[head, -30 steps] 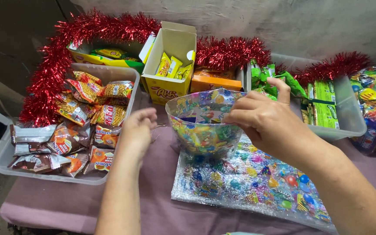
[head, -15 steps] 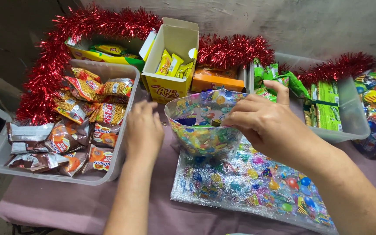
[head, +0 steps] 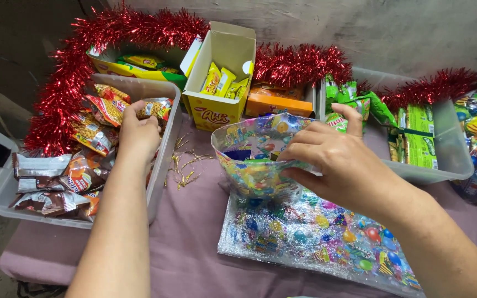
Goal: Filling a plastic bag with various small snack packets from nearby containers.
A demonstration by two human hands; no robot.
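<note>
My left hand (head: 137, 132) closes its grip around an orange snack packet (head: 155, 108) inside the clear bin (head: 164, 165) at the left. My right hand (head: 332, 160) pinches the rim of the colourful foil bag (head: 249, 160), holding it open above the tabletop (head: 194, 232). I judge this as the picking step; next, the packet must be lifted and carried into the bag's mouth.

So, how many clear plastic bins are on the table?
2: left bin holds orange snack packets, where the left hand reaches; right bin holds green packets. Others may lie outside the view.
</note>
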